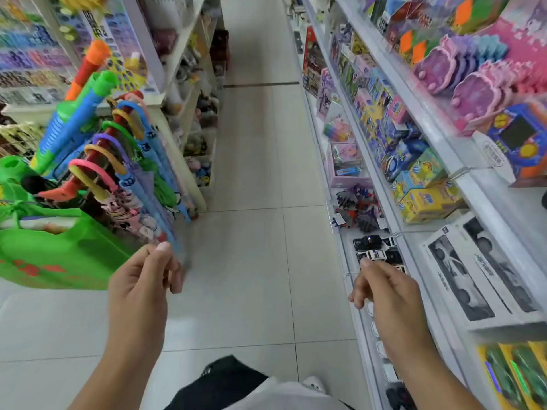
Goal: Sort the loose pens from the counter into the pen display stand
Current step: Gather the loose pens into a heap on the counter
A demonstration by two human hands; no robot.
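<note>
Left hand (145,279): raised at mid-height, fingers loosely curled, thumb laid against the forefinger. Whether a thin object is pinched there cannot be told; nothing plainly shows between the fingertips. Just beyond and above this hand, nearly touching its fingertips, stands a rack of folded umbrellas (133,184), their long axes slanting away and down. A green bag (56,250) lies to the outer side of the hand.

Between the hands: bare tiled floor (251,202) of an aisle running straight ahead.

Right hand (381,288): also raised, fingers loosely curled, holding nothing visible. Directly past its knuckles sit toy cars (374,250) on a low shelf (364,335); boxed toys fill the shelving to its outer side.

Task items: no loose pens, counter or pen display stand are in view. Their direction from either hand and the pens' long axis cannot be established, nor which hand is nearer. Judgement: the person is in transit along the aisle, and sorting cannot begin until the counter is in reach.
</note>
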